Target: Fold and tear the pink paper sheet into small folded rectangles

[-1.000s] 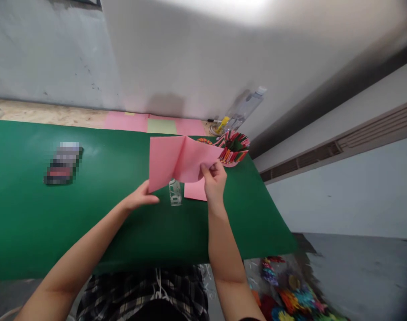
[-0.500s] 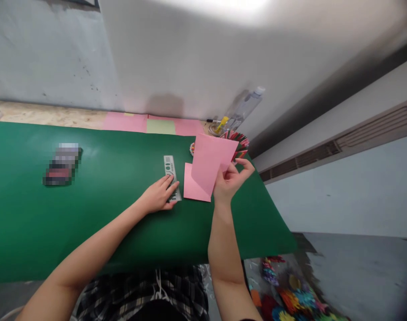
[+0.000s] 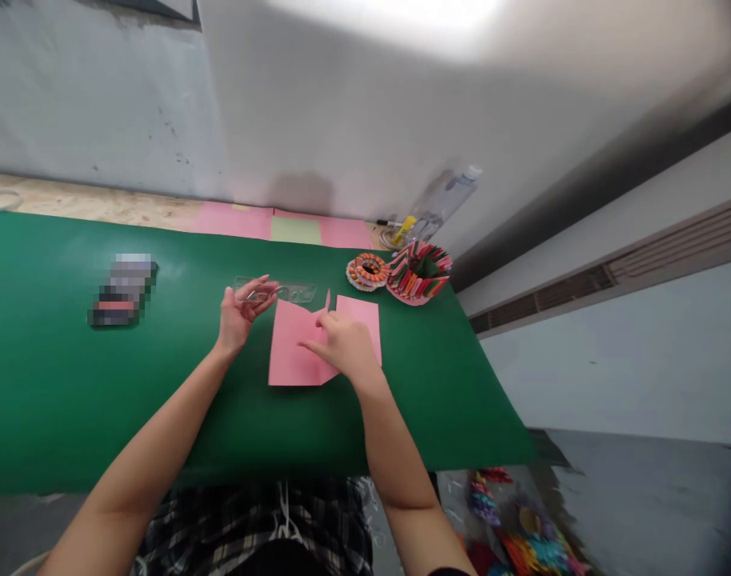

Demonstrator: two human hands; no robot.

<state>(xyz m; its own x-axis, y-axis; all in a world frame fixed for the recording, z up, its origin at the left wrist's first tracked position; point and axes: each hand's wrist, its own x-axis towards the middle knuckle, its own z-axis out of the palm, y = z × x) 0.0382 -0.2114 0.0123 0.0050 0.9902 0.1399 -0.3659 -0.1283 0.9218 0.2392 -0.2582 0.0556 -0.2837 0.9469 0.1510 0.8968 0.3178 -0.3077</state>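
Observation:
A clear stencil ruler [image 3: 298, 293] lies across the fingers of my left hand [image 3: 244, 310], which is turned partly palm up and holds it. My right hand [image 3: 350, 346] pinches a pink sheet of paper [image 3: 290, 348] at its upper right, where the sheet bends and a narrow edge stands up. The sheet's lower left part reaches down to the green table. Behind my right hand, a second pink piece of paper [image 3: 369, 314] lies flat and is partly covered by the hand.
Folded-paper rings [image 3: 369, 270] and a round folded-paper piece [image 3: 419, 276] stand at the table's [image 3: 221, 432] back right. A plastic bottle [image 3: 446, 204] and a yellow stick [image 3: 406, 227] are behind them. At left lies a blurred phone-like object [image 3: 124, 290]; pink sheets [image 3: 237, 220] lie along the wall.
My left hand has picked the ruler up off the table, turned it sideways and moved left. My right hand has brought the raised pink sheet down and left onto the table.

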